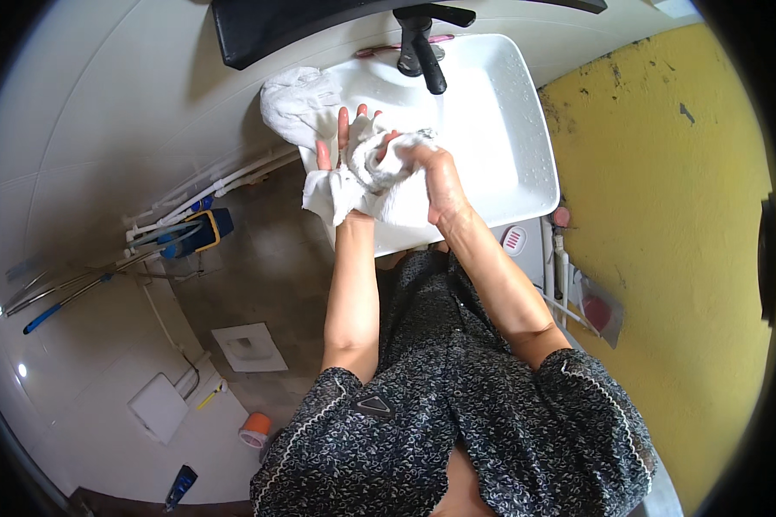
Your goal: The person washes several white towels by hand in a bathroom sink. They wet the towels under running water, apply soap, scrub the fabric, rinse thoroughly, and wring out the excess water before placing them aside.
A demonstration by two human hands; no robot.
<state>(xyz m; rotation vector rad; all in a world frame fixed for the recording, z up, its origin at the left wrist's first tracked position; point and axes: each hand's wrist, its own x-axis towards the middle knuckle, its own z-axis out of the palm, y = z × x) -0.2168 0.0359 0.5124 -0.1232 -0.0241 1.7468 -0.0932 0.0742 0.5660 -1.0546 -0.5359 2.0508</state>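
The bunched white cloth lies across your left hand, fingers spread wide; your right hand clutches its folds. You hold it over the white sink's 8 o'clock side, the black faucet at its 1 o'clock.

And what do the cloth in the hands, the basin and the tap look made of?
Cloth: soft fabric, perhaps cotton terry, given its loose folds and fuzzy surface.
Basin: probably glazed ceramic, glossy white with clinging droplets.
Tap: perhaps black-coated metal, smooth and uniform; plastic remains possible.
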